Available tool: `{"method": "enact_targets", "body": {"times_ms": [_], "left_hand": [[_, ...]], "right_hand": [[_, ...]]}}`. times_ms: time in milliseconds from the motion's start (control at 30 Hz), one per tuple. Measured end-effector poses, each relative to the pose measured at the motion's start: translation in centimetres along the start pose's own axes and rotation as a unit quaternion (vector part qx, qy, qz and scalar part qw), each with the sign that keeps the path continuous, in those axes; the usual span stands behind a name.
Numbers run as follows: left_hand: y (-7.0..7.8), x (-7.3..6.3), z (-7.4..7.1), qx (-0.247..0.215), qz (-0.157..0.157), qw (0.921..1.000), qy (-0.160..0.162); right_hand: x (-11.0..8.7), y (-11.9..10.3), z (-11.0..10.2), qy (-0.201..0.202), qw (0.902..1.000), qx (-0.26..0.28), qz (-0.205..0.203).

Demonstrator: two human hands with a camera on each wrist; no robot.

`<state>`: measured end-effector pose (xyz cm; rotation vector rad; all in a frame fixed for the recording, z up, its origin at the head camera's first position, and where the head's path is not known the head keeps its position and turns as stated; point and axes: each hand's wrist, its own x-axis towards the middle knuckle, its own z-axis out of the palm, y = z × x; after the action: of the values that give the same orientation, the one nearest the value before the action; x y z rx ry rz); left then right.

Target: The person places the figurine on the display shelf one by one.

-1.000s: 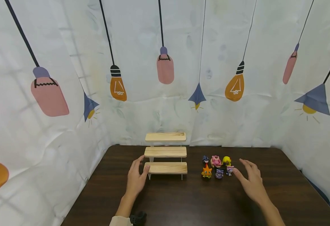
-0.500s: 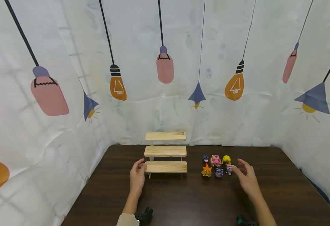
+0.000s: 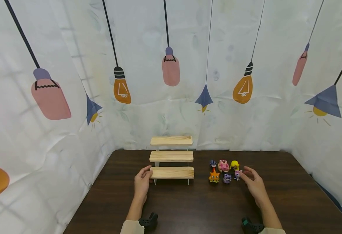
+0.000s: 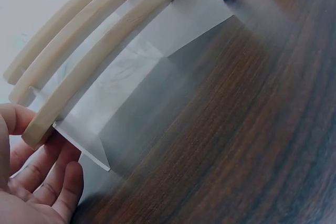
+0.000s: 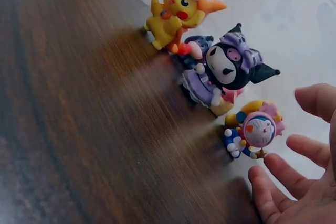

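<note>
My left hand (image 3: 142, 183) is at the left end of a three-tier display stand (image 3: 172, 173) with pale wooden shelves. In the left wrist view, the thumb lies over the lowest shelf (image 4: 100, 64) and the fingers curl beneath its end. On the right, my right hand (image 3: 255, 185) reaches beside a small figurine in a pink hood (image 5: 259, 130), its fingers spread and apart from each other. The fingertips come right up to that figurine. Beside it stand a black-and-purple figurine (image 5: 226, 69) and a yellow figurine with an orange star-shaped hat (image 5: 178, 14).
Behind the front row are a pink figurine (image 3: 223, 166), a yellow-topped one (image 3: 234, 165) and a dark blue one (image 3: 212, 164). Everything stands on a dark wooden table (image 3: 200, 204). A white curtain (image 3: 171, 113) with printed lamps surrounds its back and sides.
My left hand has closed its fingers round the end of the lowest shelf. My right hand has shifted slightly left, closer to the pink-hooded figurine. The stand and figurines show no clear movement.
</note>
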<state>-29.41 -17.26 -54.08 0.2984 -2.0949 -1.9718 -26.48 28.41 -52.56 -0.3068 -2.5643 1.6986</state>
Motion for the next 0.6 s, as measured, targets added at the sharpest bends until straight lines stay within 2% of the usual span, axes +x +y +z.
{"method": "enact_targets", "body": {"times_ms": [333, 600], "left_hand": [[-0.4, 0.2, 0.0, -0.008, 0.0, 0.9999, -0.009], [-0.7, 0.4, -0.1, -0.012, 0.017, 0.9997, -0.012]], "right_hand": [[0.8, 0.7, 0.1, -0.014, 0.9998, -0.011, 0.0], [1.2, 0.9, 0.4, -0.011, 0.9994, -0.029, -0.015]]}}
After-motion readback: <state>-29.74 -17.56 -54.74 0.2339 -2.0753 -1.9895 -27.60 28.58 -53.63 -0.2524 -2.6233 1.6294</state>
